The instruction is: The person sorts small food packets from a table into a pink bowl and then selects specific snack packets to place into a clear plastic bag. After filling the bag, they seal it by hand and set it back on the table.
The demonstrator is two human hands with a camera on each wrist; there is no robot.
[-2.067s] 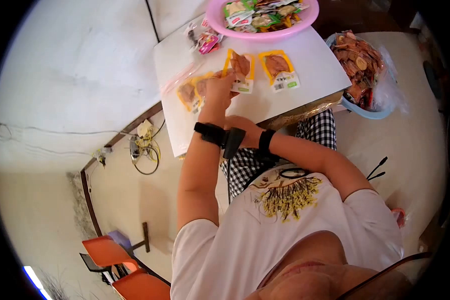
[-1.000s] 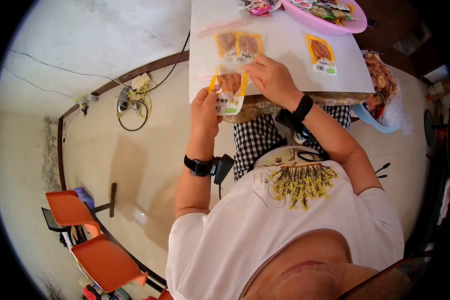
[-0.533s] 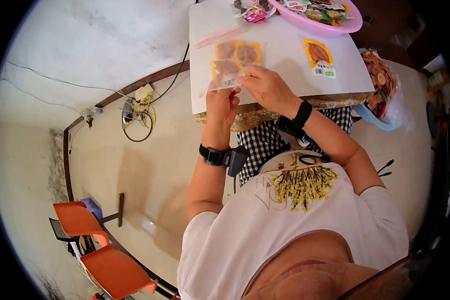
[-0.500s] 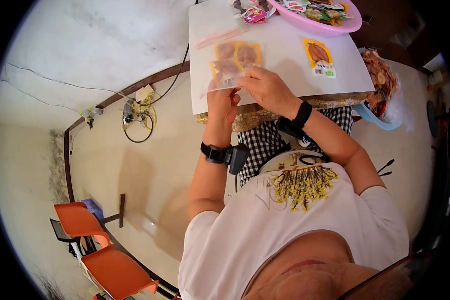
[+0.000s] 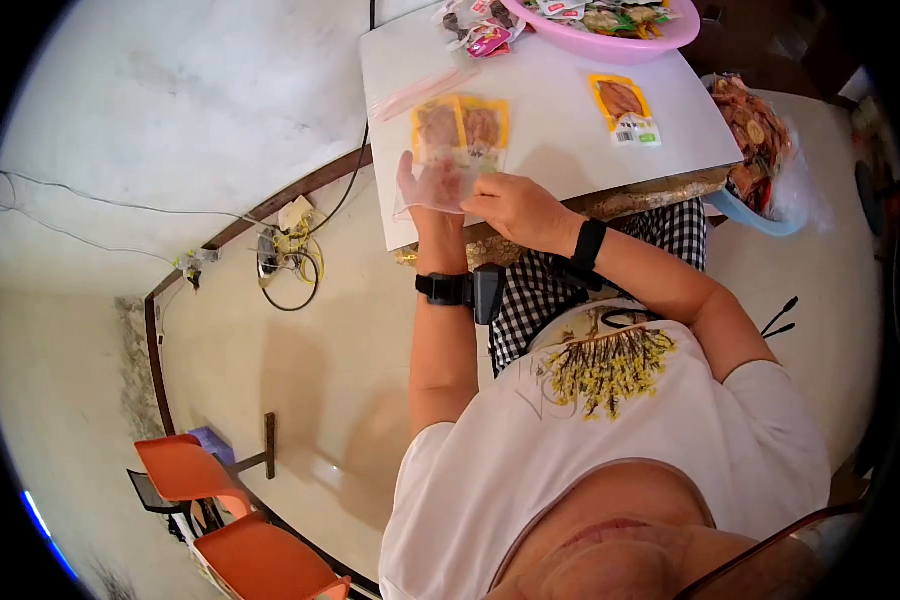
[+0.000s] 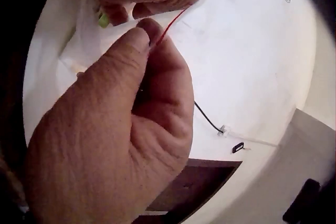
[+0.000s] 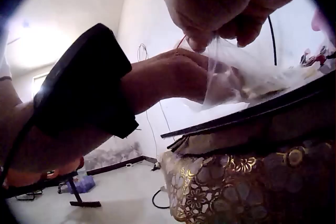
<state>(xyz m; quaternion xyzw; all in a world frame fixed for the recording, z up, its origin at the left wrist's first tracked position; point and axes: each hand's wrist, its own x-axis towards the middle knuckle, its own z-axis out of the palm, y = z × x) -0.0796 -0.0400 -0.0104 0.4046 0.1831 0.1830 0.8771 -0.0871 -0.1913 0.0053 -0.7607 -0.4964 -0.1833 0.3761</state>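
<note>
Near the table's front edge, both hands are at the mouth of a clear plastic zip bag (image 5: 428,196). The left hand (image 6: 110,113) pinches the bag's red-lined edge between thumb and fingertips in the left wrist view; clear film covers part of its fingers in the head view. My right hand (image 5: 518,210) pinches the bag's edge at the other side, and in the right wrist view its fingers (image 7: 241,29) draw the film up. Inside the bag, yellow-edged packets of brown food (image 5: 436,130) show side by side through the plastic.
A loose yellow-edged packet (image 5: 625,105) lies on the white table (image 5: 560,150). Behind are flat zip bags (image 5: 420,95), small snack packs (image 5: 485,35) and a pink basin (image 5: 610,45) of packets. A blue basin (image 5: 760,212) of brown food stands beyond the right edge.
One packet has gone from between the hands into the bag and slid deeper, over the others. The left hand has moved up under the bag's film at its mouth.
</note>
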